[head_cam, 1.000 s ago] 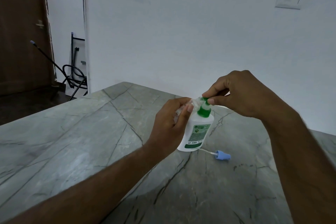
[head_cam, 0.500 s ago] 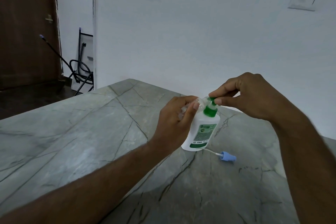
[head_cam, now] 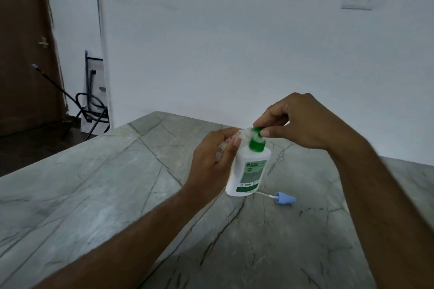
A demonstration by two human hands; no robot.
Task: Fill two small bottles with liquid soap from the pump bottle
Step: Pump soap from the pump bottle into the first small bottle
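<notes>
1. Pump bottle [head_cam: 249,171] upright on marble table [head_cam: 117,195].
2. Right hand [head_cam: 303,122] pinched on green pump head [head_cam: 257,129].
3. Left hand [head_cam: 211,162] wrapped around clear small bottle [head_cam: 244,134], mouth touching nozzle.
4. Blue dropper cap [head_cam: 285,199] lying beside bottle base.

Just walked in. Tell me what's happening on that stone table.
A person is filling a small clear bottle from a white pump bottle with a green pump head. The left hand holds the small bottle up at the nozzle, while the right hand pinches the pump head. The pump bottle stands on the table. A blue cap with a thin tube lies beside it.
</notes>
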